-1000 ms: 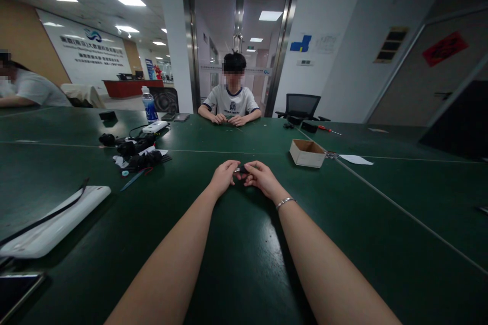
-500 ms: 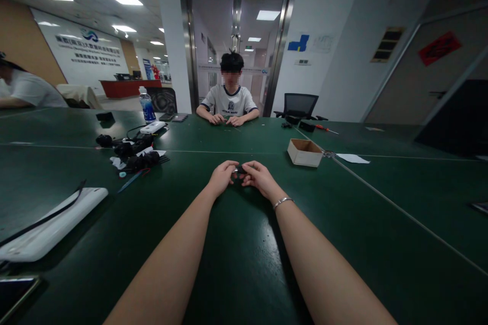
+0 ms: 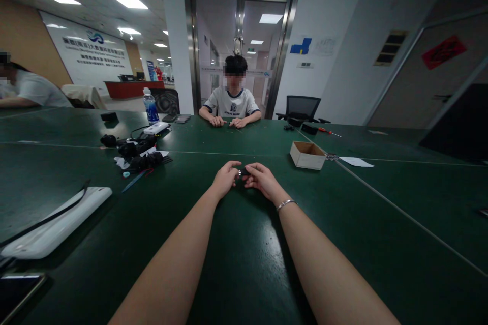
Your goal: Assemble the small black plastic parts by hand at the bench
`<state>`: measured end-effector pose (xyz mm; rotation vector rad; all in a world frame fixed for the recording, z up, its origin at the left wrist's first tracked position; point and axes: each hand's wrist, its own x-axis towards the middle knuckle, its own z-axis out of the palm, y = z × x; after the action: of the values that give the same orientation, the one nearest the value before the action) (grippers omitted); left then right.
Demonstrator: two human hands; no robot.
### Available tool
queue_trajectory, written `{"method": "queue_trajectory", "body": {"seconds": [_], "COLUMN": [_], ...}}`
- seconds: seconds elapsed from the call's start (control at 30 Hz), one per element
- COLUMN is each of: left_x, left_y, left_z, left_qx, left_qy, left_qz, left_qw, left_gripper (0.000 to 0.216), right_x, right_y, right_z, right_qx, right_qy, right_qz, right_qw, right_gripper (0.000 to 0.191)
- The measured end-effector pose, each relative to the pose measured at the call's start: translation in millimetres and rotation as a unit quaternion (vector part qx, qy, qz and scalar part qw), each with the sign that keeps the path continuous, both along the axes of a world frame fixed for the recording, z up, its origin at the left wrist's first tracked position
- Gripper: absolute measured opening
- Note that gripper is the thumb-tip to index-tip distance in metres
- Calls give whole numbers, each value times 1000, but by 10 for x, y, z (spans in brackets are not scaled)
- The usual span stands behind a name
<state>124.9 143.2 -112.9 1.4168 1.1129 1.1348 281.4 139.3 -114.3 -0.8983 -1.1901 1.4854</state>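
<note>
Both my arms stretch out over the dark green table (image 3: 244, 264). My left hand (image 3: 224, 178) and my right hand (image 3: 262, 180) meet in front of me, fingertips pinched together on a small dark object (image 3: 240, 172) held between them. Its shape is too small to make out. A thin bracelet (image 3: 285, 204) circles my right wrist. The hands rest low, at the table surface.
A small open cardboard box (image 3: 307, 154) sits to the right, with white paper (image 3: 357, 161) beyond it. A pile of black gear (image 3: 138, 154), a water bottle (image 3: 151, 106) and a white device (image 3: 57, 228) lie left. A person (image 3: 232, 98) sits opposite, another at far left.
My hands stay together on the small object; the fingers shift only slightly. The view has moved a little with my head.
</note>
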Motion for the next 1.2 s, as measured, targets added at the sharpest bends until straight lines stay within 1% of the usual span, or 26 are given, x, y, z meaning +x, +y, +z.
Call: {"method": "queue_trajectory", "body": {"seconds": [0.1,0.2,0.37,0.5,0.63,0.77,0.87,1.0,1.1,1.2], "left_x": [3,5,0,-2,-2,-1,1,6,11,12], "left_y": [10,19,5,-16,-10,8,5,-15,-22,-21], "left_z": [-21,-45,-35,-9,-11,-28,-22,3,8,0], "left_qx": [7,27,15,15,11,24,10,14,6,23], "left_qy": [4,7,4,15,9,7,4,6,9,22], "left_qz": [-10,14,-12,6,-14,3,-5,-8,-17,-12], "left_qw": [1000,1000,1000,1000,1000,1000,1000,1000,1000,999], "left_gripper": [33,32,32,30,31,32,30,35,32,32], "right_x": [-8,-17,-19,-15,-16,-18,-14,-11,-15,-21], "right_y": [7,10,-8,-18,-14,2,11,5,-4,-8], "right_z": [-5,-8,2,6,-1,-14,-23,-17,-3,4], "right_qx": [0,0,6,2,3,0,-3,-1,-6,-4], "right_qy": [-3,-1,-7,-3,-5,-3,1,3,0,-4], "right_qz": [1,-3,-5,-13,-9,-14,-15,-18,-22,-21], "right_qw": [1000,1000,1000,1000,1000,1000,1000,1000,1000,1000], "right_gripper": [16,15,15,16,16,16,17,12,9,9]}}
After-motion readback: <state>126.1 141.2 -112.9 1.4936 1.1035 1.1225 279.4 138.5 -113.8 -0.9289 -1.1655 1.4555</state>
